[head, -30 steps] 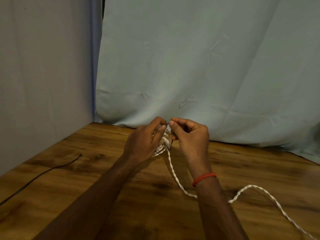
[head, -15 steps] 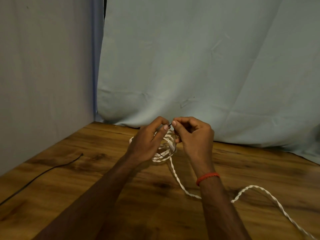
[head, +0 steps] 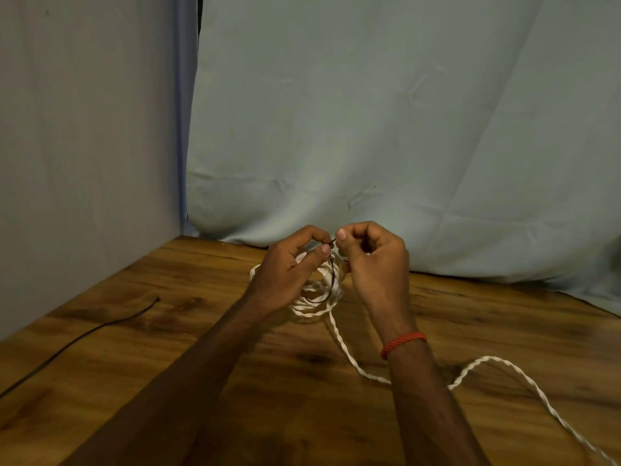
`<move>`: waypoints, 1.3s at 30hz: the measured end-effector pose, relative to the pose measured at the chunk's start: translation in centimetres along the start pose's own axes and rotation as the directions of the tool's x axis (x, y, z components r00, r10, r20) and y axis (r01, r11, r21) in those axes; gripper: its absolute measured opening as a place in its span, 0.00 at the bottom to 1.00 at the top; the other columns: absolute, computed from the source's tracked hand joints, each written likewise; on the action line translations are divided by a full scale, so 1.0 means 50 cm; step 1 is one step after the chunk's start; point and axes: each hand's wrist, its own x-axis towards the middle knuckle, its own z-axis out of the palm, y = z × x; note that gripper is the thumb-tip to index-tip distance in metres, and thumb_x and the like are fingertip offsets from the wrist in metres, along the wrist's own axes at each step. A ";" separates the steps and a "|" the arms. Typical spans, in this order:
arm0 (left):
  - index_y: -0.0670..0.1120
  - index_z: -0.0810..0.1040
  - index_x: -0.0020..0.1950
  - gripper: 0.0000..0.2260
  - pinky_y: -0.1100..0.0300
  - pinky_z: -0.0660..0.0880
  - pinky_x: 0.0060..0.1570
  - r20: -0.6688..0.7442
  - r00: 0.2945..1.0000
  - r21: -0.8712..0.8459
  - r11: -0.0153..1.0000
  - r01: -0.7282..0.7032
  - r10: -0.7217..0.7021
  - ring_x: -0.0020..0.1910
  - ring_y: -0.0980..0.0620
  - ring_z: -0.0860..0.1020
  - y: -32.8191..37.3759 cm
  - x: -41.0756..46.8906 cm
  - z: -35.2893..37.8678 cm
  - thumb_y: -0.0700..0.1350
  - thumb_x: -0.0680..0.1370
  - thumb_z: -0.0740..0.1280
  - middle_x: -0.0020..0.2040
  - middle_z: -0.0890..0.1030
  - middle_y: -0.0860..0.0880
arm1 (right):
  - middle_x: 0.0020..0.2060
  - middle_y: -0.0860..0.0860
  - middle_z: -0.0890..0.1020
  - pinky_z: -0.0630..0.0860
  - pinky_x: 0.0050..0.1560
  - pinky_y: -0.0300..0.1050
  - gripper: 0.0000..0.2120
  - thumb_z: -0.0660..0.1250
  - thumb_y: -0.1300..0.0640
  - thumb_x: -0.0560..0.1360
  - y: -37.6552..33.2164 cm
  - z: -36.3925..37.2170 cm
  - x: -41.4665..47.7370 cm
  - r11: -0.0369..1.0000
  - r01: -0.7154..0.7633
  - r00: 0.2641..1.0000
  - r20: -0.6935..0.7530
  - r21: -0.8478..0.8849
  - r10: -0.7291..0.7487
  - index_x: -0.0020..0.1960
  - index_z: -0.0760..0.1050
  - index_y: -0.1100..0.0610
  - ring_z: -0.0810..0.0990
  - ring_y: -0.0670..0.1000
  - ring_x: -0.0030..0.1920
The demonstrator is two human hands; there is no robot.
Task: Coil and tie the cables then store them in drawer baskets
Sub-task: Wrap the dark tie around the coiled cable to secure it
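Trailing in from the near right, the white cable (head: 524, 375) lies slack on the table (head: 168, 348) and passes under the right forearm, so a good length is not yet wound. Its coil (head: 316, 306) sits between both hands, low over the wood. The left hand (head: 285, 274) and right hand (head: 373, 264) each pinch a thin dark tie (head: 331, 280) above the loops, probably to twist it closed. A black wire (head: 84, 334) lies well apart at left, and cloth (head: 369, 129) hangs behind. No baskets show.
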 end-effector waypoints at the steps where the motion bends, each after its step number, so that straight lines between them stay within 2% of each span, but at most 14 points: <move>1: 0.54 0.79 0.52 0.03 0.56 0.78 0.43 0.002 1.000 0.003 1.000 0.006 -0.006 0.43 0.53 0.81 0.000 0.000 0.000 0.46 0.81 0.66 0.44 0.82 0.55 | 0.38 0.46 0.84 0.84 0.43 0.54 0.03 0.71 0.57 0.78 0.003 0.000 0.003 1.000 0.021 0.999 -0.031 -0.016 -0.022 0.45 0.81 0.53 0.84 0.47 0.42; 3: 0.54 0.80 0.50 0.05 0.60 0.77 0.42 0.008 1.000 -0.016 1.000 0.017 -0.017 0.42 0.54 0.81 0.001 -0.001 0.002 0.45 0.81 0.66 0.43 0.82 0.56 | 0.40 0.47 0.84 0.83 0.42 0.56 0.04 0.68 0.56 0.79 0.006 -0.005 0.009 0.999 0.034 0.995 -0.096 0.004 -0.033 0.45 0.79 0.51 0.83 0.48 0.43; 5: 0.54 0.80 0.49 0.05 0.62 0.76 0.44 0.014 1.000 -0.039 0.999 0.025 -0.024 0.42 0.54 0.82 0.003 -0.001 0.005 0.44 0.80 0.67 0.44 0.83 0.55 | 0.41 0.49 0.84 0.82 0.37 0.52 0.05 0.66 0.56 0.81 0.004 -0.015 0.013 0.996 0.038 0.985 -0.168 0.079 -0.025 0.46 0.77 0.51 0.84 0.47 0.41; 9: 0.51 0.83 0.48 0.06 0.58 0.77 0.42 0.047 0.995 -0.118 0.988 0.095 -0.090 0.41 0.45 0.82 -0.001 0.001 0.012 0.42 0.79 0.67 0.43 0.85 0.50 | 0.43 0.48 0.85 0.77 0.28 0.42 0.08 0.62 0.59 0.83 -0.010 -0.029 0.015 0.987 0.096 0.948 -0.314 0.131 -0.050 0.47 0.73 0.51 0.84 0.46 0.41; 12: 0.49 0.84 0.47 0.06 0.57 0.77 0.45 0.075 0.994 -0.163 0.983 0.088 -0.077 0.40 0.51 0.82 -0.001 0.000 0.015 0.44 0.77 0.67 0.41 0.85 0.48 | 0.41 0.50 0.85 0.75 0.27 0.40 0.07 0.61 0.59 0.83 -0.012 -0.036 0.018 0.981 0.113 0.935 -0.350 0.160 -0.051 0.48 0.73 0.52 0.84 0.48 0.40; 17: 0.47 0.85 0.46 0.08 0.59 0.76 0.40 0.114 0.992 -0.290 0.953 0.090 -0.059 0.39 0.52 0.81 0.020 -0.010 0.014 0.51 0.75 0.70 0.41 0.85 0.45 | 0.36 0.50 0.83 0.75 0.26 0.39 0.04 0.63 0.60 0.82 -0.008 -0.042 0.024 0.980 0.099 0.918 -0.396 0.174 -0.023 0.49 0.75 0.57 0.82 0.46 0.33; 21: 0.44 0.84 0.49 0.04 0.61 0.76 0.38 0.141 0.986 -0.297 0.946 0.126 -0.087 0.39 0.52 0.82 0.019 -0.010 0.016 0.43 0.76 0.72 0.42 0.85 0.46 | 0.35 0.51 0.83 0.76 0.27 0.38 0.04 0.64 0.60 0.82 -0.007 -0.041 0.024 0.973 0.067 0.905 -0.424 0.220 0.034 0.50 0.76 0.58 0.81 0.46 0.33; 23: 0.42 0.84 0.49 0.06 0.59 0.77 0.40 0.146 0.985 -0.292 0.947 0.135 -0.096 0.40 0.48 0.82 0.015 -0.011 0.019 0.43 0.76 0.71 0.43 0.85 0.43 | 0.35 0.51 0.83 0.76 0.28 0.38 0.03 0.64 0.60 0.82 -0.007 -0.039 0.024 0.962 0.023 0.913 -0.398 0.274 0.091 0.50 0.76 0.57 0.80 0.45 0.33; 26: 0.44 0.82 0.49 0.05 0.55 0.75 0.40 0.153 0.983 -0.295 0.945 0.142 -0.100 0.37 0.45 0.79 0.011 -0.014 0.020 0.44 0.77 0.69 0.39 0.82 0.39 | 0.36 0.51 0.84 0.77 0.29 0.40 0.03 0.65 0.58 0.82 -0.009 -0.034 0.025 0.922 -0.081 0.943 -0.270 0.379 0.194 0.52 0.77 0.56 0.80 0.45 0.33; 30: 0.48 0.81 0.48 0.03 0.61 0.74 0.40 0.145 0.985 -0.242 0.962 0.127 -0.093 0.37 0.53 0.79 0.008 -0.015 0.024 0.45 0.78 0.68 0.38 0.81 0.52 | 0.38 0.51 0.85 0.79 0.31 0.39 0.05 0.69 0.56 0.79 -0.015 -0.023 0.016 0.918 -0.193 0.977 -0.022 0.347 0.214 0.54 0.80 0.55 0.83 0.45 0.36; 31: 0.48 0.81 0.49 0.03 0.60 0.75 0.41 0.145 0.986 -0.241 0.963 0.122 -0.088 0.38 0.53 0.79 0.007 -0.014 0.024 0.45 0.78 0.68 0.38 0.82 0.52 | 0.38 0.52 0.85 0.80 0.32 0.40 0.06 0.70 0.56 0.79 -0.014 -0.021 0.013 0.923 -0.203 0.979 0.036 0.328 0.202 0.54 0.81 0.57 0.83 0.46 0.37; 34: 0.46 0.81 0.50 0.06 0.48 0.76 0.41 0.128 0.988 -0.267 0.956 0.119 -0.087 0.39 0.38 0.80 0.003 -0.012 0.024 0.47 0.78 0.68 0.42 0.82 0.40 | 0.38 0.53 0.86 0.83 0.39 0.51 0.07 0.72 0.57 0.77 -0.005 -0.018 0.010 0.957 -0.145 0.986 0.116 0.250 0.119 0.52 0.84 0.60 0.85 0.53 0.39; 37: 0.45 0.80 0.49 0.07 0.47 0.76 0.44 0.079 0.991 -0.307 0.943 0.129 -0.109 0.39 0.40 0.80 -0.001 -0.008 0.021 0.48 0.77 0.68 0.42 0.81 0.36 | 0.40 0.52 0.87 0.83 0.42 0.51 0.08 0.73 0.58 0.75 0.001 -0.025 0.012 0.969 -0.108 0.986 0.145 0.221 0.077 0.52 0.85 0.60 0.85 0.52 0.39; 39: 0.44 0.80 0.50 0.07 0.42 0.78 0.47 0.072 0.989 -0.320 0.937 0.144 -0.127 0.43 0.38 0.81 -0.004 -0.007 0.020 0.46 0.78 0.67 0.44 0.82 0.37 | 0.41 0.53 0.87 0.85 0.43 0.50 0.08 0.74 0.60 0.74 0.005 -0.029 0.013 0.974 -0.088 0.984 0.170 0.208 0.053 0.53 0.85 0.60 0.87 0.52 0.42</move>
